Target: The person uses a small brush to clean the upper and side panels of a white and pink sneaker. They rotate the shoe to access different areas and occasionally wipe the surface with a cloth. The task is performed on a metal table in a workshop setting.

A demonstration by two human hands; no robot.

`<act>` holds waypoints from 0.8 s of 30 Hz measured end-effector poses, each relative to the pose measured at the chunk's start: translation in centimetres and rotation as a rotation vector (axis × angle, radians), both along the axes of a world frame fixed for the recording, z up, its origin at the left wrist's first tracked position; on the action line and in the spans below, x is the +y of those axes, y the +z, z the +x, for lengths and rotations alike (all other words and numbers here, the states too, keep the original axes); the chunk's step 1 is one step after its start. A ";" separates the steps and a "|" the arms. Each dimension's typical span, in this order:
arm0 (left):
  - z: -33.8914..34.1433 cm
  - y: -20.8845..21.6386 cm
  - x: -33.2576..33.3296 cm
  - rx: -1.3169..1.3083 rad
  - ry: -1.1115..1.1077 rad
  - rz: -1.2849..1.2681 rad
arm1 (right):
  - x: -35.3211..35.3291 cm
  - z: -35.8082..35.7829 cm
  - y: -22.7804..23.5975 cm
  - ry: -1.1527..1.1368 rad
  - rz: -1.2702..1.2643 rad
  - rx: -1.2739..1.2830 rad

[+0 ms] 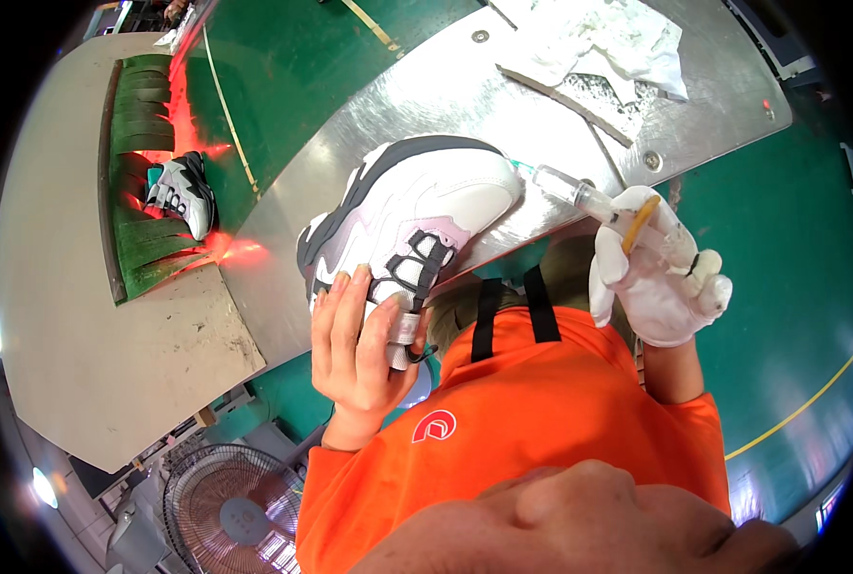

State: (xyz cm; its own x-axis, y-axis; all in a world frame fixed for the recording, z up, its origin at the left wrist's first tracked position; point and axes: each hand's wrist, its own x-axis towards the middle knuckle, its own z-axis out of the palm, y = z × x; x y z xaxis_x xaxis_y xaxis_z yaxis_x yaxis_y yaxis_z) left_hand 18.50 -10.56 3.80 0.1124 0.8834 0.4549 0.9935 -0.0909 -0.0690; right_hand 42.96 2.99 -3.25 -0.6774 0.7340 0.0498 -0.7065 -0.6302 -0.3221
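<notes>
My bare left hand (pixel 357 349) grips a sneaker (pixel 469 187) by its tongue and ankle opening. The shoe is white with pale pink panels, black laces and a black-and-white sole, and lies tilted on its side with the sole facing away from me. In a white glove, my right hand (pixel 658 277) is closed around a clear syringe (pixel 594 201). Its thin greenish tip points left at the toe, by the line between sole and upper; whether it touches cannot be made out. A tan band (pixel 641 225) crosses the gloved fingers at the barrel.
A shiny metal worktable (pixel 398 110) lies beneath the shoe. Crumpled white paper (pixel 627 48) and a flat grey strip (pixel 565 100) rest at its far right. At left, another sneaker (pixel 185 196) sits by green strip curtains (pixel 139 124) under red light. A fan (pixel 240 517) stands lower left.
</notes>
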 end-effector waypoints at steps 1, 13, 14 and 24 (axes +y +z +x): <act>-0.1 -0.1 0.0 -0.001 0.001 0.006 | 0.0 0.0 0.2 0.001 0.019 -0.044; -0.9 0.6 0.6 -0.073 -0.021 -0.003 | -1.3 0.0 4.0 0.076 0.051 -0.376; -1.1 0.8 0.8 -0.094 -0.024 0.001 | -1.4 -0.1 3.7 0.059 0.108 -0.359; -3.7 4.5 4.7 -0.379 -0.016 -0.245 | -1.0 -2.7 -1.9 -0.044 0.526 -0.063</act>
